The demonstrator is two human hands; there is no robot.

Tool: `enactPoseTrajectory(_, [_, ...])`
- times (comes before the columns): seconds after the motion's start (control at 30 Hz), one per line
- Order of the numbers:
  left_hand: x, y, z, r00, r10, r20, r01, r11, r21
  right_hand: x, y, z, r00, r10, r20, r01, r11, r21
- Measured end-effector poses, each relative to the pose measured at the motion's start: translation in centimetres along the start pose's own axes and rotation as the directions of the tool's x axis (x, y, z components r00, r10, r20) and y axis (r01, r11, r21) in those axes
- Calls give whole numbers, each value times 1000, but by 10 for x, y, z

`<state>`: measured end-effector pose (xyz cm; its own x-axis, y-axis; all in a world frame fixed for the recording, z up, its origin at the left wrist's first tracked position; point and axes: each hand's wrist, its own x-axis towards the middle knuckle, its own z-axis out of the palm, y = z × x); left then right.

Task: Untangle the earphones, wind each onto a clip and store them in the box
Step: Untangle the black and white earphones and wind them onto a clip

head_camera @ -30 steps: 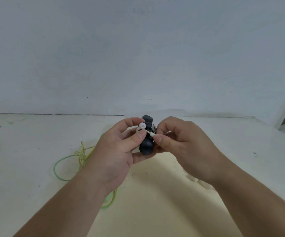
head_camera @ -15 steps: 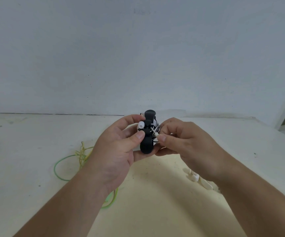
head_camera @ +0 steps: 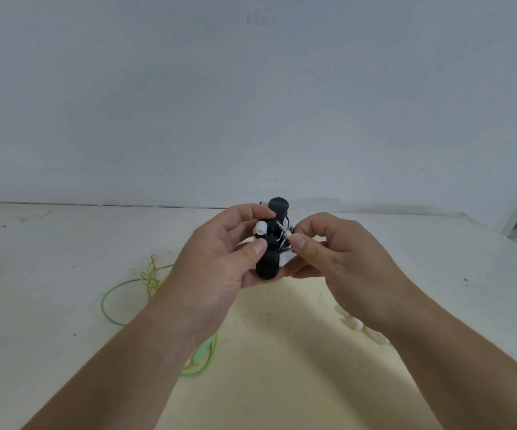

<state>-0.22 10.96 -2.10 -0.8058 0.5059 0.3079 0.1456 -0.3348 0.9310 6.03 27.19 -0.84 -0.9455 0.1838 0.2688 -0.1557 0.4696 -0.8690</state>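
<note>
Gripping the black clip (head_camera: 269,256) in the left hand (head_camera: 217,274), the right hand (head_camera: 344,262) pinches the jack plug (head_camera: 287,234); a slip could unspool the wound cord (head_camera: 284,247).

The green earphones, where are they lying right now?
In the head view, the green earphones lie loose on the table at lower left, partly hidden under the left arm, left of the black clip gripped by the left hand.
</note>
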Motion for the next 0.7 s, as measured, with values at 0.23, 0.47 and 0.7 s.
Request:
enactPoseTrajectory(0.23, [-1, -1, 5, 999, -14, -35, 13, 999, -46, -2, -4, -1, 999, -3, 32, 4, 1000, -11])
enactPoseTrajectory(0.47, [-1, -1, 8, 991, -49, -127, 40, 997, -72, -7, -10, 4, 994, -112, 7, 111, 978, -175])
enactPoseTrajectory(0.7, [-1, 2, 9, 990, -40, -135, 25, 993, -111, -7, -4, 22, 948, -215, -233, 180, 970, -165])
